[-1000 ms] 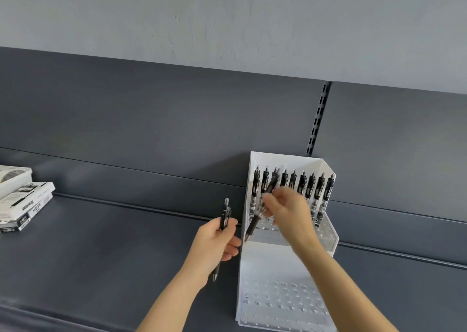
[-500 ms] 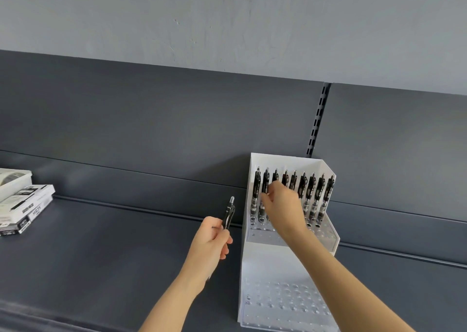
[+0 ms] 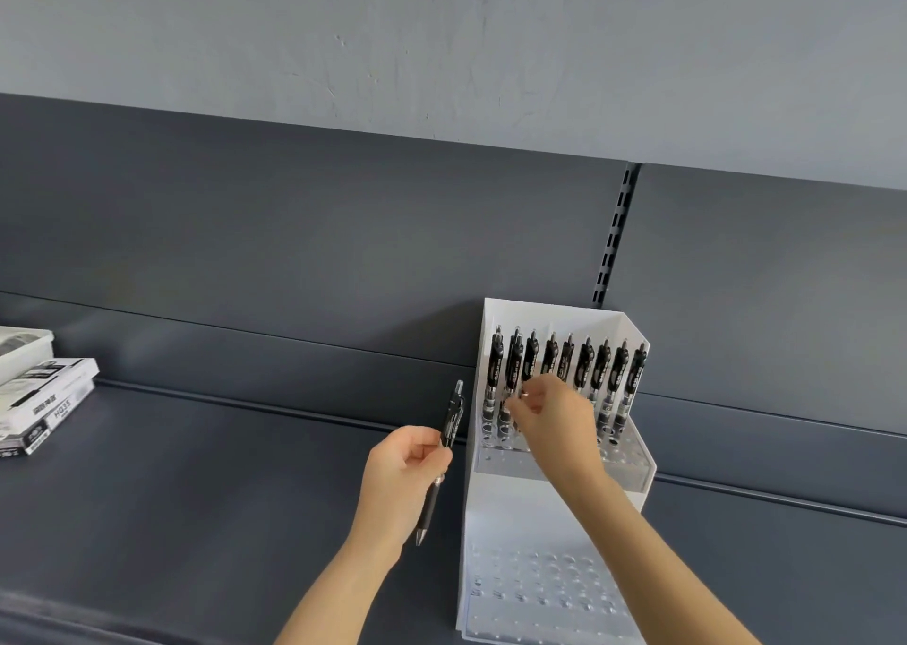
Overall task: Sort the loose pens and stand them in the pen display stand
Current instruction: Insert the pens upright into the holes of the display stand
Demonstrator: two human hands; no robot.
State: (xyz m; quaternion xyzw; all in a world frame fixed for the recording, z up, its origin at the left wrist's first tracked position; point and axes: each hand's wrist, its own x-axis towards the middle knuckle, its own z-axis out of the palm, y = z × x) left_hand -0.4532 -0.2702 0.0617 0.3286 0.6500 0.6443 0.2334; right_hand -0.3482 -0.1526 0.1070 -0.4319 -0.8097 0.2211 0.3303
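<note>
A white tiered pen display stand (image 3: pixel 633 467) stands on the dark shelf against the back panel. Several black pens (image 3: pixel 584 364) stand upright in a row in its top tier. My right hand (image 3: pixel 552 416) reaches into the left part of that tier, its fingertips pinching the lower barrel of a black pen (image 3: pixel 513 367) that stands just in front of the row. My left hand (image 3: pixel 405 475) is left of the stand and grips another black pen (image 3: pixel 450 423), tilted, clicker end up and tip pointing down.
The stand's lower tier (image 3: pixel 540 585) shows rows of holes with no pens. Black-and-white pen boxes (image 3: pixel 46 406) are stacked at the shelf's far left. A slotted upright (image 3: pixel 613 237) runs up the back panel behind the stand.
My right hand carried its tilted pen into the top tier and stood it upright in front of the row. My left hand rose slightly with its pen and turned it more upright.
</note>
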